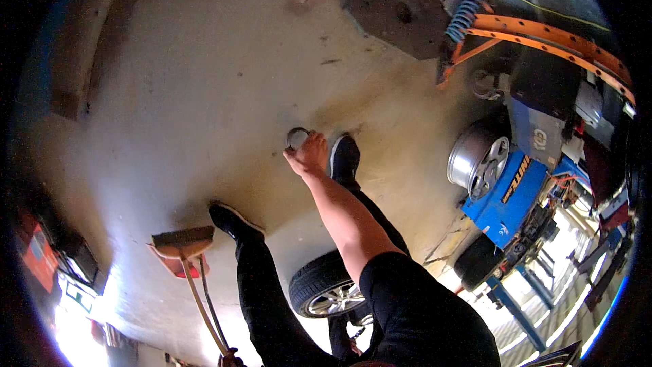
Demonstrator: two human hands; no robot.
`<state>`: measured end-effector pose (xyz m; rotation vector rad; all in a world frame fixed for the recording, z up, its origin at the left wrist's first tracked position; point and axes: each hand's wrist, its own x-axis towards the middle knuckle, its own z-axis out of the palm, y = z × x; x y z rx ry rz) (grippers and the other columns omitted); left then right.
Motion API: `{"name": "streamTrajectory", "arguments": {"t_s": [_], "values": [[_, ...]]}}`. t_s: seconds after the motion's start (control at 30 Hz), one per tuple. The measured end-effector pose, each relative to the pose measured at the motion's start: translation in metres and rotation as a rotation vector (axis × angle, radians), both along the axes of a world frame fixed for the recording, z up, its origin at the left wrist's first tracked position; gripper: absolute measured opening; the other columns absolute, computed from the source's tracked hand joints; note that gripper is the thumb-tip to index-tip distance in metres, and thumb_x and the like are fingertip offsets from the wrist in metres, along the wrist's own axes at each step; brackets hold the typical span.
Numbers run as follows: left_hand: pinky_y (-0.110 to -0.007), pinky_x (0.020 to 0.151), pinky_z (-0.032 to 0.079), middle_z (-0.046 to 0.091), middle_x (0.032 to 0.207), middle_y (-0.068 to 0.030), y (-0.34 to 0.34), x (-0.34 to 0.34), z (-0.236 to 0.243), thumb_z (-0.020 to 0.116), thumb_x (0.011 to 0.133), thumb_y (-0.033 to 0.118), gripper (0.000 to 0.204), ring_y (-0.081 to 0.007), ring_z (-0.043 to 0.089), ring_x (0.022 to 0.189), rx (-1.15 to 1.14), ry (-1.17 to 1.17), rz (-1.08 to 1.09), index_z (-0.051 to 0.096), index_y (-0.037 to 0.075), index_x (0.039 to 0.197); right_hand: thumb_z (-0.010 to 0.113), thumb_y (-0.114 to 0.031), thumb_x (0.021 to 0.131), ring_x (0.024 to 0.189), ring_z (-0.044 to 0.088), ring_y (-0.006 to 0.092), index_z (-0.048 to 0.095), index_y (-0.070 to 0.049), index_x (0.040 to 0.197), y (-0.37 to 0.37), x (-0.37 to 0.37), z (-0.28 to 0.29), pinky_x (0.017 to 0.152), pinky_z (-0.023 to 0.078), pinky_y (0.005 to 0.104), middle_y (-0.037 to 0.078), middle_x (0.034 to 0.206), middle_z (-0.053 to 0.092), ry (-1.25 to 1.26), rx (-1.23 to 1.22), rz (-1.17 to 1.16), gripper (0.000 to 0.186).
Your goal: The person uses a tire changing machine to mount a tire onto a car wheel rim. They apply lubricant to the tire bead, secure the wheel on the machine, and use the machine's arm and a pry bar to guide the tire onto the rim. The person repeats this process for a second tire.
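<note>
My right arm reaches down and forward, and my right hand (308,155) is closed on the near edge of a dark-rimmed ring (297,138). The ring is at or just above the grey floor, beside my dark shoe; the frame does not show whether it touches. At the lower edge, in shadow, my left hand (231,359) is closed around the upper ends of two long handles. One belongs to a broom (182,236) with dark bristles. The other runs to a red dustpan (193,268) behind the broom head.
A tyre on an alloy wheel (324,287) lies close behind my right leg. To the right stand a blue machine (506,200) with a silver rim (477,161) beside it. An orange metal frame (543,32), a coiled blue hose (464,0) and a dark plate (394,17) are far right.
</note>
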<state>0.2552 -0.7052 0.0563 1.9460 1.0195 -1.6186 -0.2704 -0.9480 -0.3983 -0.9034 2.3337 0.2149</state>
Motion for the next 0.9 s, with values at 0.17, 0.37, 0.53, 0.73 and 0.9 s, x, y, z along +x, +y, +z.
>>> {"name": "streamTrajectory", "arguments": {"t_s": [0.17,0.37,0.53,0.73,0.9], "values": [[-0.026,0.041,0.035,0.049,0.069,0.0023,-0.032,-0.023,-0.014,0.054,0.11,0.033,0.044,-0.0086,0.042,0.05,0.042,-0.158,-0.613,0.059,-0.002,0.136,0.085,-0.046,0.079,0.123,0.068,0.0385,0.066,0.007,0.121,-0.023,-0.099,0.049,0.101,0.055,0.0479,0.027,0.132,0.07,-0.049,-0.165,-0.613,0.07],[-0.03,0.04,0.036,0.055,0.076,-0.0023,-0.006,-0.014,-0.04,0.059,0.106,0.034,0.037,-0.012,0.044,0.049,0.056,-0.174,-0.613,0.06,0.003,0.126,0.08,-0.044,0.092,0.109,0.065,0.0207,0.062,-0.01,0.128,-0.148,-0.219,0.226,0.095,0.052,0.0389,0.005,0.115,0.068,-0.651,-0.938,-1.022,0.053],[-0.033,0.039,0.037,0.06,0.082,-0.0062,-0.025,0.003,-0.057,0.064,0.103,0.034,0.031,-0.0148,0.045,0.047,0.036,-0.161,-0.656,0.061,0.007,0.119,0.071,-0.039,0.096,0.091,0.063,0.0184,0.063,-0.012,0.102,-0.066,-0.198,0.187,0.08,0.052,0.0404,0.005,0.094,0.065,-0.664,-0.52,-0.738,0.029],[-0.041,0.042,0.043,0.064,0.092,-0.0084,0.03,0.059,-0.058,0.066,0.101,0.041,0.029,-0.0203,0.049,0.049,-0.153,0.066,-0.423,0.062,0.015,0.113,0.067,-0.038,0.092,0.092,0.074,0.0379,0.076,-0.003,0.095,0.112,0.009,0.253,0.084,0.055,0.0546,0.024,0.099,0.076,-0.675,0.237,0.484,0.036],[-0.036,0.042,0.04,0.047,0.058,-0.0034,0.042,0.038,-0.023,0.075,0.094,0.037,0.031,-0.0188,0.045,0.044,0.047,-0.233,-0.631,0.067,0.007,0.096,0.067,-0.034,0.096,0.098,0.074,0.0372,0.078,-0.01,0.113,0.161,0.124,0.343,0.091,0.056,0.0512,0.017,0.104,0.079,-0.93,0.386,0.645,0.031]]}}
